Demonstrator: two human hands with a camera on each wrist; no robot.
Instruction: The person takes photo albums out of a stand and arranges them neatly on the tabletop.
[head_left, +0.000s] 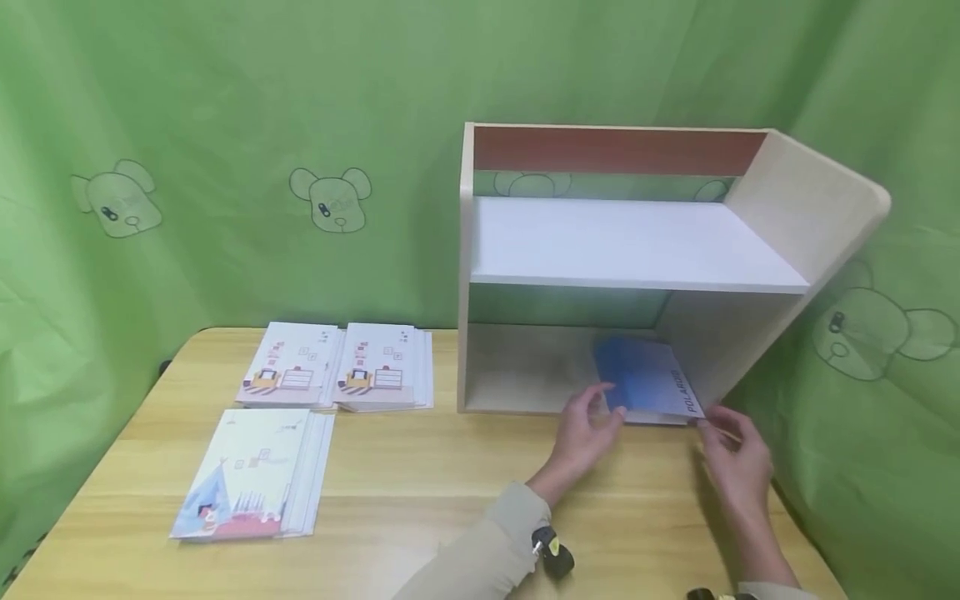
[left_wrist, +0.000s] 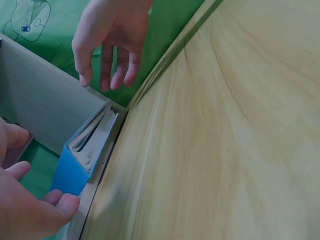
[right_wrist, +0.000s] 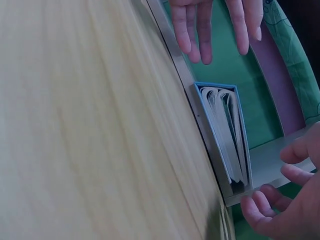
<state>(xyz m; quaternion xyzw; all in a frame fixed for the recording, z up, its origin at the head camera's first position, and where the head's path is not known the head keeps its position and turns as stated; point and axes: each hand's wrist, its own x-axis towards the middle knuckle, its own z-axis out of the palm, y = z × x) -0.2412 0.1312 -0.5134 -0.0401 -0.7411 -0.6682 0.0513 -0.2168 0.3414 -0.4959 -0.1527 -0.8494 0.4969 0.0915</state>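
A blue photo album (head_left: 651, 377) marked POLAROID lies flat on the lower board (head_left: 525, 367) of a small wooden bookshelf, against its right side. Beside the album's left front corner is my left hand (head_left: 585, 429), its fingers loosely spread. My right hand (head_left: 738, 462) is by the right front corner, fingers relaxed. Both wrist views show the page edges of the album (right_wrist: 225, 132) facing out, level with the board's front edge. In the right wrist view, the left hand (right_wrist: 205, 27) stands apart from the album, and neither hand grips it.
The bookshelf's white upper board (head_left: 637, 242) spans above the album. On the left of the wooden table (head_left: 390, 517) lie stacked booklets: two stacks with a truck picture (head_left: 292, 367) at the back and one with a tent picture (head_left: 247, 475) in front. Green curtain (head_left: 225, 275) hangs behind.
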